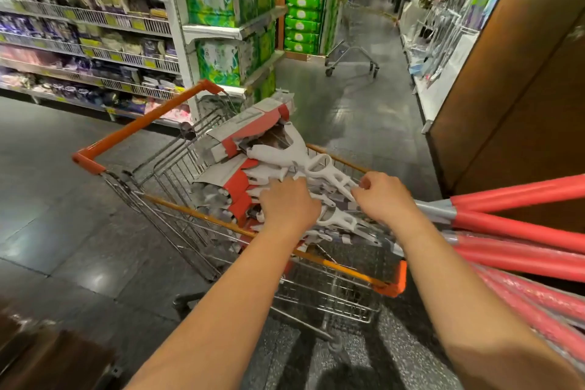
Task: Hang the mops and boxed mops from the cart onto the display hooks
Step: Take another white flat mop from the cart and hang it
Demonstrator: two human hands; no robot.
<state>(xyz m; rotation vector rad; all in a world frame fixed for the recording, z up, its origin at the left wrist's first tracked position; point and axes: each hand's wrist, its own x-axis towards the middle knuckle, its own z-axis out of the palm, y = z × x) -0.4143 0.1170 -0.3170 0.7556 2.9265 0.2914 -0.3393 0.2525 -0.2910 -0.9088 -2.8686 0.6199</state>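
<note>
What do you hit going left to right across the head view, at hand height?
Cart handle → boxed mops → left hand → right hand → red mop poles.

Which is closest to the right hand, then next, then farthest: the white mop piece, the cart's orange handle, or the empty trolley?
1. White mop piece, right at the right hand's fingers.
2. Orange handle, at the far left end of the cart.
3. Empty trolley, far down the aisle.
</note>
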